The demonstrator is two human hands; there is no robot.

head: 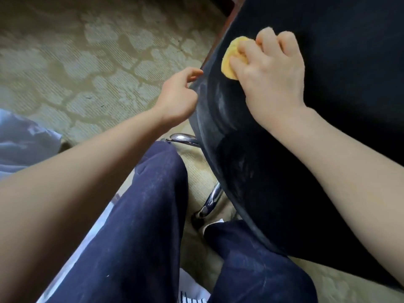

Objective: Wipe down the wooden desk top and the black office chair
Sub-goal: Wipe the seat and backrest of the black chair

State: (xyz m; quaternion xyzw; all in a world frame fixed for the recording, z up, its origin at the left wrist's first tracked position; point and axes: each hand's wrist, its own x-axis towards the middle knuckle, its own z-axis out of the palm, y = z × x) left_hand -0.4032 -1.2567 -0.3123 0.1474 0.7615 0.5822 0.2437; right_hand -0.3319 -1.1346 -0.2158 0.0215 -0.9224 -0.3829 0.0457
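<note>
Our right hand (pixel 271 77) curls its fingers tightly round a small yellow wiping cloth (pixel 229 60) and presses it onto the black padded office chair (pixel 328 149), near the chair's left rim. Our left hand (pixel 177 95) sits just beside that rim with fingers loosely curled; we cannot tell whether it holds the edge. The chair stands on shiny chrome legs (pixel 209 202) over beige patterned carpet (pixel 87 62), against our dark blue trousers (pixel 142 215).
</note>
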